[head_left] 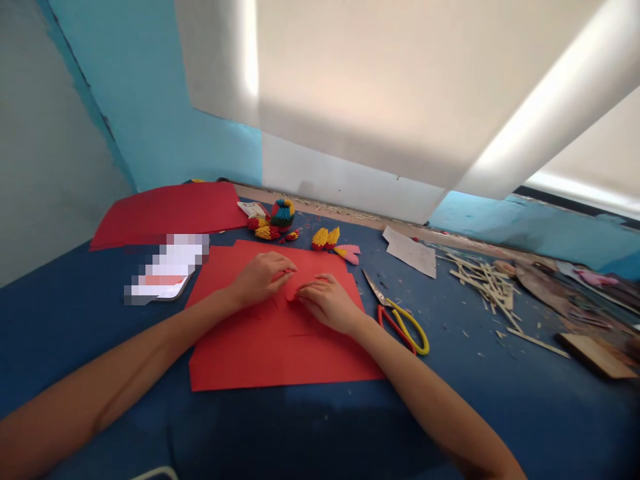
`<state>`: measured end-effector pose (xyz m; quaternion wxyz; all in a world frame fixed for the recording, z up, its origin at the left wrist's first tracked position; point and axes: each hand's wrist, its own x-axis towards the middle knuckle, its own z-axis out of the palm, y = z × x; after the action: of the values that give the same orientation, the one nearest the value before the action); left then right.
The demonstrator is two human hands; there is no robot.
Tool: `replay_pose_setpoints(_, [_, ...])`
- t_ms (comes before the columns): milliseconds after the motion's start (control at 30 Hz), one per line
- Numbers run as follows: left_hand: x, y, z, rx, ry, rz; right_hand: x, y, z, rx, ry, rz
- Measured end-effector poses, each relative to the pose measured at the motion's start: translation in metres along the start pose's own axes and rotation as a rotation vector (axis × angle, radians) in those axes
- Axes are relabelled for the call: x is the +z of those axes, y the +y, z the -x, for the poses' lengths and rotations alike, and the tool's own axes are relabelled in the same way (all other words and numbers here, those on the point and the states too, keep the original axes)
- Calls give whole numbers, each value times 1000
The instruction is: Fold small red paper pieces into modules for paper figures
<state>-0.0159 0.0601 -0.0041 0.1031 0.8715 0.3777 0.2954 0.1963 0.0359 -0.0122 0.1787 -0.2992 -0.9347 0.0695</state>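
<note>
Large red paper sheets [240, 363] lie on the blue table in front of me. Over their upper middle, my left hand [263, 279] has its fingers pressed together at a small red paper piece [291, 285]. From the right, my right hand [327, 301] pinches the lower edge of that same piece, its fingers bent inward. The small piece is red on red, so its outline is hard to make out. Scissors [387, 303] with one red and one yellow handle lie spread just right of the sheets.
Another red sheet [170, 212] lies at the back left, near a phone [176, 291]. Folded-paper pieces [283, 213] stand behind the sheets. To the right are grey paper [411, 252], a pile of thin sticks [493, 287] and a wooden block [597, 355].
</note>
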Motion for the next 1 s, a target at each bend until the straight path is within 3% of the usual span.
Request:
replay_pose_setpoints(167, [-5, 9, 6, 34, -225, 266, 0, 6, 4, 8, 141, 32])
replay_pose_setpoints(400, [-12, 14, 7, -45, -308, 472, -4, -2, 10, 4, 313, 48])
replay_pose_setpoints(600, [-15, 12, 7, -30, -264, 552, -5, -8, 12, 13, 402, -79])
replay_pose_setpoints(733, [-13, 16, 9, -35, -359, 592, -4, -11, 11, 15, 371, -128])
replay_pose_setpoints(1000, [-10, 16, 8, -106, -357, 724, -7, -15, 8, 69, 337, -201])
